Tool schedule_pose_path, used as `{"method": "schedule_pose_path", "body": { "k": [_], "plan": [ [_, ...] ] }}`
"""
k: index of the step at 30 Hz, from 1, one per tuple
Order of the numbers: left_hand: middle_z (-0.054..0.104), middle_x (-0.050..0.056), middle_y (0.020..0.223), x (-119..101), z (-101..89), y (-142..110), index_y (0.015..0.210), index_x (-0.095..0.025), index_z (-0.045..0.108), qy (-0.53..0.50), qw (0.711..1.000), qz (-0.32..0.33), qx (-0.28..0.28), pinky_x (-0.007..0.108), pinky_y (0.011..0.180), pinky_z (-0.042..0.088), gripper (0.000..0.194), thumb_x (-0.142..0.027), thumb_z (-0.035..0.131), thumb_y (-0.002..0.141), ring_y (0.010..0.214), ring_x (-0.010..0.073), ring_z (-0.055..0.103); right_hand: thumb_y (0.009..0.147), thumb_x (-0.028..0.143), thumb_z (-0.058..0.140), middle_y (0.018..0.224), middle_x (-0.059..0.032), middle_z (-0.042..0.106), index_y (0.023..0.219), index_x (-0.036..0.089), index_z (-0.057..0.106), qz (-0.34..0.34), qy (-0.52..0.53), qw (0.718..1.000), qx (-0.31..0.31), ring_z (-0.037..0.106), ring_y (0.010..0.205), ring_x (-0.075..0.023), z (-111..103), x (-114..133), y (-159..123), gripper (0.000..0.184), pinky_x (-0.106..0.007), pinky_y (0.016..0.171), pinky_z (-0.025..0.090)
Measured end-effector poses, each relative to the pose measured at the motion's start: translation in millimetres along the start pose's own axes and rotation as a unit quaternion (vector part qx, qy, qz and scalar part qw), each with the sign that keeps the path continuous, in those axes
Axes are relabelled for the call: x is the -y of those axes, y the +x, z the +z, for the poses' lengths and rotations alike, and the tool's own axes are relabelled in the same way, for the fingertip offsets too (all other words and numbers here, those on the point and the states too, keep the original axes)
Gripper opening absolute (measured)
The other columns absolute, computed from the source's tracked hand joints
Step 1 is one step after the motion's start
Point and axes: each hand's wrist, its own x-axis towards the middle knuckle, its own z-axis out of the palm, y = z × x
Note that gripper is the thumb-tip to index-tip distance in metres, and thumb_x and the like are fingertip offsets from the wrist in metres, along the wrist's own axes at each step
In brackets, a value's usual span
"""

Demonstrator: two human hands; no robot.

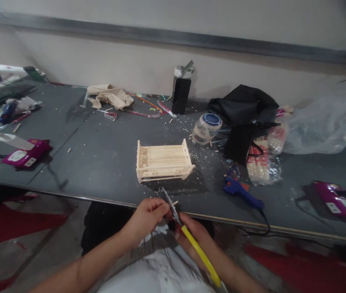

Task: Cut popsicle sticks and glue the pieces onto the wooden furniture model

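My right hand (195, 234) grips a yellow-handled cutting tool (202, 254), whose long metal jaws point up and away from me. Whether it is scissors or snips I cannot make out. Close against the jaws, my left hand (148, 215) is closed in a pinch at the table's front edge. What its fingertips hold is hidden. A short pale piece of wood (175, 203) shows beside the jaws. Just beyond my hands stands a small bed-like model made of wooden sticks (164, 160), with slatted surface and raised ends; neither hand touches it.
A blue glue gun (241, 191) lies right, near packs of sticks (258, 162), a blue-lidded jar (206, 128) and a black bag (246, 103). A phone (181, 95) leans on a container. Purple power boxes (28, 154) sit at both sides. Crumpled brown paper (112, 97) lies behind.
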Motion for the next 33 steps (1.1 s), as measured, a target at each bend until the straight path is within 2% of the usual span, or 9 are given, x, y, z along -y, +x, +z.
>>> {"method": "schedule_pose_path", "body": {
  "k": [4, 7, 14, 18, 20, 23, 27, 30, 33],
  "plan": [
    [0.055, 0.0, 0.056, 1.9, 3.4, 0.0, 0.061, -0.014, 0.062, 0.027, 0.996, 0.079, -0.016, 0.022, 0.054, 0.036, 0.031, -0.04, 0.057, 0.078, 0.056, 0.011, 0.046, 0.075, 0.014, 0.047, 0.102, -0.0055, 0.065, 0.111, 0.017, 0.059, 0.002, 0.009, 1.0, -0.004, 0.059, 0.092, -0.0198, 1.7, 5.3, 0.9, 0.039, -0.032, 0.088, 0.045],
    [0.062, 0.004, 0.063, 3.3, 4.0, 0.1, 0.062, -0.013, 0.063, 0.048, 0.993, 0.103, -0.015, 0.024, 0.062, 0.042, 0.032, -0.039, 0.055, 0.079, 0.064, 0.0148, 0.054, 0.077, 0.015, 0.048, 0.101, -0.0056, 0.065, 0.11, 0.017, 0.06, 0.01, 0.003, 1.0, -0.022, 0.059, 0.089, -0.0195, 4.1, 6.1, 0.2, 0.035, -0.033, 0.089, 0.045],
    [0.066, 0.005, 0.066, -1.9, -0.4, -0.6, 0.066, -0.014, 0.064, 0.147, 0.983, 0.111, 0.014, 0.023, 0.061, 0.042, 0.035, -0.035, 0.045, 0.086, 0.065, 0.0162, 0.058, 0.077, 0.014, 0.049, 0.08, -0.0002, 0.058, 0.098, 0.018, 0.06, 0.033, 0.0, 0.999, -0.035, 0.053, 0.079, -0.0159, 11.9, 0.4, -1.8, 0.024, -0.026, 0.074, 0.046],
    [0.062, 0.002, 0.061, -8.4, -4.8, 0.8, 0.062, -0.016, 0.062, 0.296, 0.946, 0.128, 0.026, 0.023, 0.057, 0.037, 0.033, -0.03, 0.045, 0.086, 0.058, 0.0143, 0.053, 0.08, 0.016, 0.049, 0.078, -0.0002, 0.057, 0.096, 0.018, 0.061, 0.049, 0.033, 0.996, -0.073, 0.052, 0.074, -0.0147, 18.5, 1.3, -2.8, 0.02, -0.025, 0.072, 0.046],
    [0.06, 0.001, 0.06, -11.6, -7.8, 2.0, 0.061, -0.016, 0.061, 0.321, 0.938, 0.125, 0.042, 0.023, 0.056, 0.035, 0.032, -0.028, 0.045, 0.086, 0.058, 0.0139, 0.051, 0.08, 0.018, 0.05, 0.079, -0.0007, 0.058, 0.096, 0.018, 0.06, 0.051, 0.032, 0.995, -0.077, 0.053, 0.076, -0.0154, 20.1, 1.2, -3.3, 0.019, -0.026, 0.074, 0.046],
    [0.057, 0.0, 0.06, -14.6, -12.4, 1.7, 0.062, -0.016, 0.059, 0.246, 0.961, 0.117, 0.058, 0.022, 0.057, 0.035, 0.032, -0.033, 0.047, 0.086, 0.059, 0.0124, 0.049, 0.081, 0.024, 0.052, 0.084, -0.0015, 0.058, 0.093, 0.018, 0.058, 0.055, 0.026, 0.996, -0.065, 0.053, 0.078, -0.0159, 19.4, 0.2, -4.8, 0.014, -0.027, 0.075, 0.045],
    [0.033, -0.008, 0.048, -15.8, -17.3, -5.6, 0.079, -0.018, 0.057, 0.068, 0.997, 0.031, 0.022, 0.02, 0.043, 0.021, 0.036, -0.051, 0.046, 0.085, 0.042, 0.0074, 0.026, 0.084, 0.039, 0.053, 0.074, 0.0021, 0.05, 0.089, 0.019, 0.054, 0.065, 0.059, 0.994, -0.058, 0.046, 0.064, -0.0114, 16.9, -2.2, -9.8, 0.021, -0.022, 0.06, 0.04],
    [0.026, -0.011, 0.052, -18.0, -20.8, -13.0, 0.089, -0.019, 0.054, -0.041, 0.998, -0.027, 0.042, 0.02, 0.041, 0.011, 0.036, -0.055, 0.05, 0.083, 0.041, 0.0056, 0.014, 0.085, 0.042, 0.052, 0.066, 0.005, 0.043, 0.091, 0.02, 0.054, 0.068, 0.054, 0.995, -0.056, 0.039, 0.057, -0.0093, 15.3, -1.6, -14.2, 0.024, -0.02, 0.052, 0.035],
    [0.027, -0.01, 0.056, -20.4, -24.1, -17.8, 0.089, -0.018, 0.053, -0.111, 0.989, -0.05, 0.088, 0.02, 0.043, 0.009, 0.029, -0.046, 0.058, 0.08, 0.043, 0.0043, 0.014, 0.083, 0.036, 0.052, 0.068, 0.0046, 0.045, 0.092, 0.02, 0.056, 0.067, 0.005, 0.997, -0.047, 0.04, 0.058, -0.0097, 13.0, 3.2, -16.5, 0.019, -0.021, 0.054, 0.036]
  ]
}}
